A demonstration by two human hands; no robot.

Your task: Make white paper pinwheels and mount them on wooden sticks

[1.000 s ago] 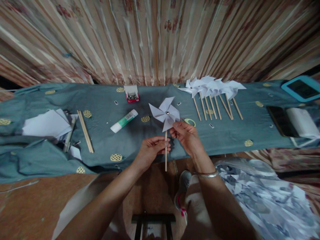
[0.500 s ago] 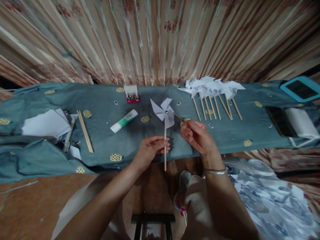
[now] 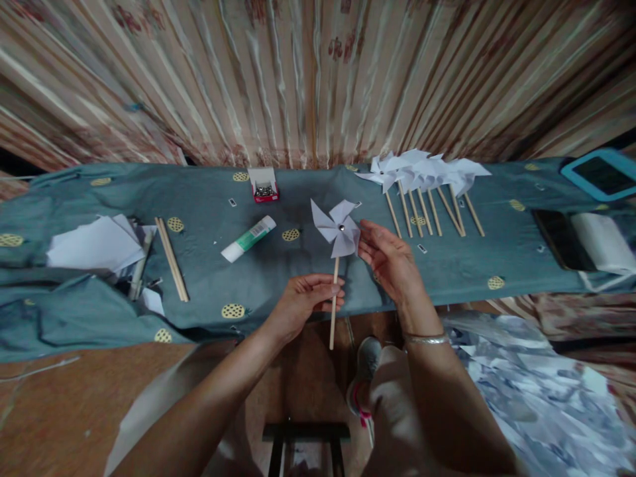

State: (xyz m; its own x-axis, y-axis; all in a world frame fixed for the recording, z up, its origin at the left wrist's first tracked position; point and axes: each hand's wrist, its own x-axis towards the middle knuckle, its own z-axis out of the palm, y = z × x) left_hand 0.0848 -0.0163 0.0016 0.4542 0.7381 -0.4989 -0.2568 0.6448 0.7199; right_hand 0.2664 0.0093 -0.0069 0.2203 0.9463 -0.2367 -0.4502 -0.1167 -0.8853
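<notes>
My left hand is closed around the wooden stick of a white paper pinwheel, held upright over the table's near edge. A shiny metal pin sits at the centre of its blades. My right hand is just right of the blades, its fingers stretched towards them. Fingertips are at or very near the right-hand blade; contact is unclear. A small yellowish bit shows beneath the right palm, too hidden to name. Several white pinwheels lie overlapped at the back right, sticks pointing towards me.
On the dark green cloth lie a glue stick, an open red box of metal pins, wooden sticks and white paper. A phone and blue-framed device rest at right. Paper scraps fill the lower right.
My right hand, earlier curled by a thin yellow-handled tool at the blades, now has its fingers extended. The tool's tip no longer shows. The pinwheel has shifted slightly right in view.
</notes>
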